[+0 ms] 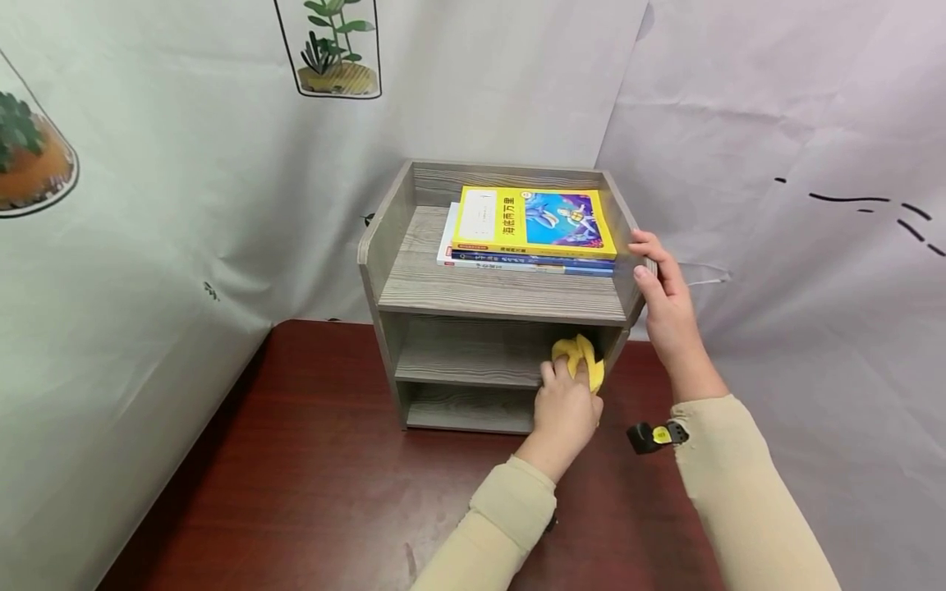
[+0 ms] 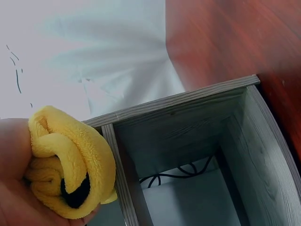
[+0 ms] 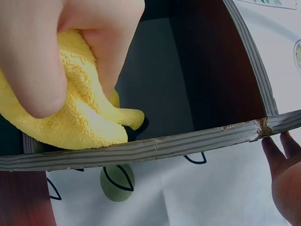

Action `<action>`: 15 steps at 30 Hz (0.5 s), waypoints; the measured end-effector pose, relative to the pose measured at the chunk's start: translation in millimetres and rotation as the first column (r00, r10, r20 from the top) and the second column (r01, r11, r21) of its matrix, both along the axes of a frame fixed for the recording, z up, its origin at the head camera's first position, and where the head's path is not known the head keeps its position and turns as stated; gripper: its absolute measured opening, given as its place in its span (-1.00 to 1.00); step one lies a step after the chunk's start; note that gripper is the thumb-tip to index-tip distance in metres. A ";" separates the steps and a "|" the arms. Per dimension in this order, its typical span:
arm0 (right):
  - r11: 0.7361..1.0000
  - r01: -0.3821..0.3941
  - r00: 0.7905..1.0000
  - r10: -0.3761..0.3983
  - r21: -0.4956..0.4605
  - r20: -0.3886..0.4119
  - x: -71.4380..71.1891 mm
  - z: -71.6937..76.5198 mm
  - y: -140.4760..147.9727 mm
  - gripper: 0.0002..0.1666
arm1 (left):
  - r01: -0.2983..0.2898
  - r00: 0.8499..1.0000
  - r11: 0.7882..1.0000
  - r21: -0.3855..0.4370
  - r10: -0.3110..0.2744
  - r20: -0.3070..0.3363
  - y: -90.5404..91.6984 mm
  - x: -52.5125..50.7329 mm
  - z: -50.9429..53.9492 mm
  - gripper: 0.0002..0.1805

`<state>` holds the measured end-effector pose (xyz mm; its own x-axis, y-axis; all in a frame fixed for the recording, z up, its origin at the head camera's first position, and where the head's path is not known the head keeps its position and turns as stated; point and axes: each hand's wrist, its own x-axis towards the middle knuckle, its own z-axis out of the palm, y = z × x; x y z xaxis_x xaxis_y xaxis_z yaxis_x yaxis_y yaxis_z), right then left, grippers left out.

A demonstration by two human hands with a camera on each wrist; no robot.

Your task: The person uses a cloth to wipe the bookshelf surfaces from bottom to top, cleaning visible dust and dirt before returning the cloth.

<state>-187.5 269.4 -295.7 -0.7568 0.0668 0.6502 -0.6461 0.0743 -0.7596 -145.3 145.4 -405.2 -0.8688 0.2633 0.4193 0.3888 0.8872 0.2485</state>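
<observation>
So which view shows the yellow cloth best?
Left wrist: the cloth sits close and uncropped, its folds clear. Head shows it small, partly under the left hand; right wrist shows it close too, but overlapped by that hand and cut off at the picture's left edge.

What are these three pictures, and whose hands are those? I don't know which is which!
There's no robot, just a person in cream sleeves using bare hands. The wide picture comes from a camera on the person's head, looking forward and down. The other two come from a small camera on each wrist, so they look close up and tilted. On the dark red table stands a grey shelf with a pile of books on top. The left hand grips a yellow cloth at the right end of the shelf's middle level. The right hand rests on the shelf's side. In the right wrist picture, the big hand with the cloth is the left one.
</observation>
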 end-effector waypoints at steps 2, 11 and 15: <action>1.000 -0.006 1.000 0.006 -0.003 -0.010 -0.6 0.0 -0.5 -0.68 | -0.006 1.000 1.000 -0.003 0.006 0.000 -0.9 -0.4 0.7 -0.44; 1.000 -0.002 1.000 0.003 0.019 -0.015 -1.5 0.8 -0.6 -0.67 | -0.050 0.999 0.997 -0.060 0.049 -0.022 -6.2 -2.8 1.2 -0.45; 1.000 0.006 1.000 -0.006 0.019 -0.007 0.3 1.2 0.8 -0.68 | -0.050 0.999 0.996 -0.073 0.051 0.014 -9.5 -2.2 3.2 -0.44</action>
